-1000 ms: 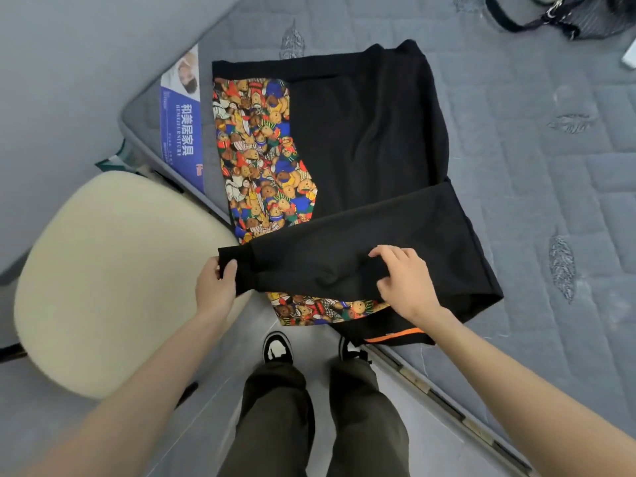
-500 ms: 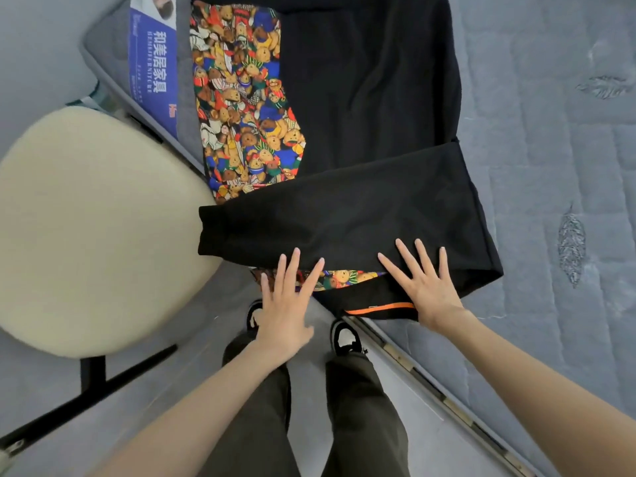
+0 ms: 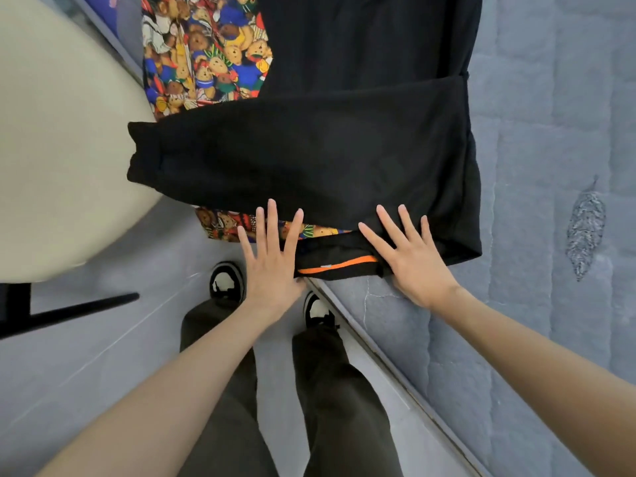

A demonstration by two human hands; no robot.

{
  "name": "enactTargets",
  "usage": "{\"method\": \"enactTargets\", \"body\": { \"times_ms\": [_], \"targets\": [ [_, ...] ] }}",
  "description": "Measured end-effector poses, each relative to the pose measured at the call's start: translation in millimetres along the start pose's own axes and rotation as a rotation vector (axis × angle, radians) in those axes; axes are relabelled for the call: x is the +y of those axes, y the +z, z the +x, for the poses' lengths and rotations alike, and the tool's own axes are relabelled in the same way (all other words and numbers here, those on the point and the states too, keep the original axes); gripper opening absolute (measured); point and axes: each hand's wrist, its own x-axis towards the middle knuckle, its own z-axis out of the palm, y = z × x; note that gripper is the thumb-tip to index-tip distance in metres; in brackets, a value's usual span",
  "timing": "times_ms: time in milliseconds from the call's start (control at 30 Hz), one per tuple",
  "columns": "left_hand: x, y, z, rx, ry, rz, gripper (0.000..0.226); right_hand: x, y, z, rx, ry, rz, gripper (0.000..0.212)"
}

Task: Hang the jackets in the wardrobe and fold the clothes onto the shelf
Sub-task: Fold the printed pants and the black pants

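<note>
Two hands, both released, fingers straight and spread; neither grasps anything.

Item 1: left hand (image 3: 272,256), lower centre of the frame. Its fingertips lie on the near edge of the folded sleeve (image 3: 292,156) and on the strip of bear print showing beneath it. Whether the palm presses down or only hovers past the mattress edge cannot be told.

Item 2: right hand (image 3: 413,256), lower centre-right. It lies flat on the black hem, just beside the orange trim (image 3: 339,264).

Item 3: black garment (image 3: 361,56) with bear-print panel (image 3: 206,56), spread on the grey quilted mattress (image 3: 550,115) and filling the upper centre of the frame. The sleeve lies crosswise over its body. The cuff, at centre left, overhangs the mattress edge toward the cream chair seat (image 3: 62,149).

Item 4: the person's dark trousers and black-and-white shoes (image 3: 225,282), bottom centre.

Change noted: one second ago both hands pinched this sleeve, the left at the cuff and the right mid-length. They have since let go and moved to the near hem, palms down.

Bearing on the task: the sleeve fold looks complete. The hand placement suggests smoothing, or readying to turn the hem upward. Folding appears partway done, and the shelf is not in view.
</note>
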Motion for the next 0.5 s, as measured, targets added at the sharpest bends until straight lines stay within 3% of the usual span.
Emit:
{"method": "enactTargets", "body": {
  "times_ms": [100,267,400,500],
  "targets": [
    [4,1,1,0.063,-0.015,-0.015,0.119,5,-20,1,-0.019,0.034,0.229,0.083],
    [13,-11,2,-0.021,-0.070,0.034,0.128,6,-60,-8,-0.073,0.081,0.615,0.078],
    [11,-31,0,0.024,-0.059,0.039,0.099,7,-82,-19,-0.073,0.060,0.711,0.078],
    [5,-51,-4,0.084,-0.027,0.044,0.090,10,-96,-29,-0.057,0.049,0.731,0.079]
  ]
}}
